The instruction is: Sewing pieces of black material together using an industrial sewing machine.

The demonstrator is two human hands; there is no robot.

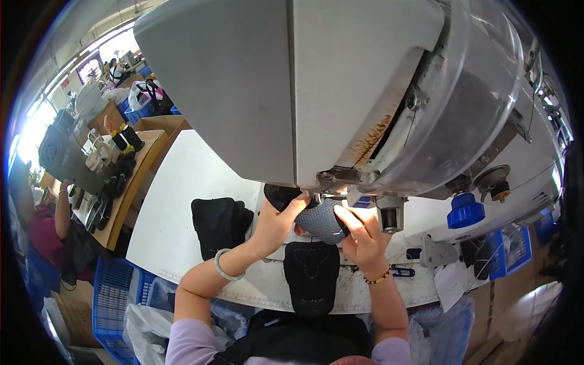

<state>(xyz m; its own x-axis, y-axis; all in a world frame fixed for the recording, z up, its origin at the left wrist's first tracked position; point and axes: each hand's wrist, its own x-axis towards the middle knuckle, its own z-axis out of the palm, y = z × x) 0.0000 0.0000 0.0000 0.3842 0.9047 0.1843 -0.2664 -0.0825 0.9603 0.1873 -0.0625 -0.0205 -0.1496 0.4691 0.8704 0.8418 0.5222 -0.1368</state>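
Observation:
Both my hands hold a grey mesh fabric piece [321, 220] under the head of a large grey sewing machine [316, 85]. My left hand [277, 224], with a pale green bangle on the wrist, grips the piece's left side. My right hand [363, 234], wearing a beaded bracelet, pinches its right side near the needle area. A black padded piece [311, 277] lies on the white table [182, 194] just below my hands. The needle itself is hidden behind the machine head.
A stack of black fabric pieces [220, 224] lies left of my hands. A blue knob [465, 211] and small blue snips [401, 272] sit at the right. Blue crates [115, 298] stand lower left. Another person [45, 225] works at a wooden bench [131, 182] with thread spools.

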